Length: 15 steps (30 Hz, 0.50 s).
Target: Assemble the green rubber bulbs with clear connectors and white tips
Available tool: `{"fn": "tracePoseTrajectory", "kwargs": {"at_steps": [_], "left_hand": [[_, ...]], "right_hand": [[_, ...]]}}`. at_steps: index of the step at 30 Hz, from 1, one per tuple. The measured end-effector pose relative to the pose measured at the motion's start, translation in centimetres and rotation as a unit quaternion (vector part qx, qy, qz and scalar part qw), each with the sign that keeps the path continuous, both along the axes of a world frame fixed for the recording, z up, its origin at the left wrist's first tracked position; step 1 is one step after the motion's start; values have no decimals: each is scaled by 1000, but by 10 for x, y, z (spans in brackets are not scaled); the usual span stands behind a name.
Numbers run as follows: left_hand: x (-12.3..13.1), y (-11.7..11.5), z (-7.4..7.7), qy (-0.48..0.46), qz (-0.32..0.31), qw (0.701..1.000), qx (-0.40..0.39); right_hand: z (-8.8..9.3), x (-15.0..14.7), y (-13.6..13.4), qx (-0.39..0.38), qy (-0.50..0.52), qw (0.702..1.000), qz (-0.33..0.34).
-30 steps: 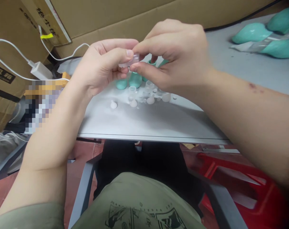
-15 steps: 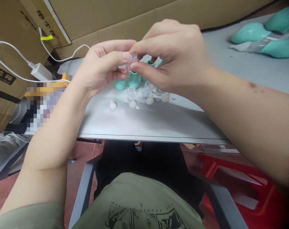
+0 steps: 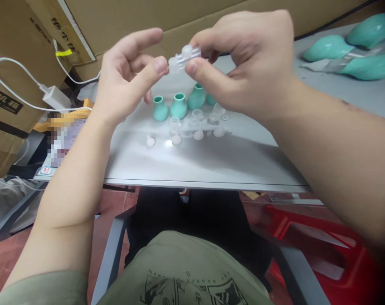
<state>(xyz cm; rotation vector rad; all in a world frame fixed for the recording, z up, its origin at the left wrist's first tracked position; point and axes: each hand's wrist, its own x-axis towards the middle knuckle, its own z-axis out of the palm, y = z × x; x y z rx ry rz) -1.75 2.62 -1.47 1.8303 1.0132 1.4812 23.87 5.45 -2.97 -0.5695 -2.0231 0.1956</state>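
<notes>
Above the table, my right hand [image 3: 243, 59] pinches a clear plastic tubular piece [image 3: 179, 61] between thumb and fingers. A small whitish round part [image 3: 187, 51] shows on its upper side. My left hand [image 3: 125, 72] is open to the left, with the thumb tip close to the end of the tubular piece; I cannot tell whether they touch. Below the hands stand several teal bulbs with open necks, one teal bulb [image 3: 160, 109] at the left end. In front of them lie clear plastic cups [image 3: 175, 123] and small white bulb-shaped parts [image 3: 150, 140].
More teal bulbs with clear ends [image 3: 327, 47] lie at the back right of the grey table [image 3: 192, 167]. A white charger [image 3: 56, 97] with a cable and a partly blurred screen [image 3: 60, 148] are on the left. Cardboard [image 3: 122, 25] stands behind. A red stool [image 3: 322, 254] is below right.
Both hands have risen and moved apart. The left hand has let go of the clear tubular piece, which stays in my right hand. The teal bulbs are now more visible.
</notes>
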Motion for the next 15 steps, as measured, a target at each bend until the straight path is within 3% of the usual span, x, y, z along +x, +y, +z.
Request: {"fn": "tracePoseTrajectory", "kwargs": {"at_steps": [3, 4, 6, 10, 15], "left_hand": [[-20, 3, 10, 218, 10, 976, 16], [-25, 4, 11, 282, 16, 959, -15], [-32, 8, 10, 346, 24, 937, -46], [-34, 18, -1, 373, -48, 923, -87], [-31, 23, -9, 352, -84, 924, -126]], "right_hand": [[-1, -2, 6, -49, 86, 993, 64], [-2, -3, 9, -64, 108, 989, 79], [-4, -6, 15, -104, 155, 976, 109], [-7, -8, 23, -170, 212, 952, 142], [-9, -6, 21, -206, 190, 953, 119]]}}
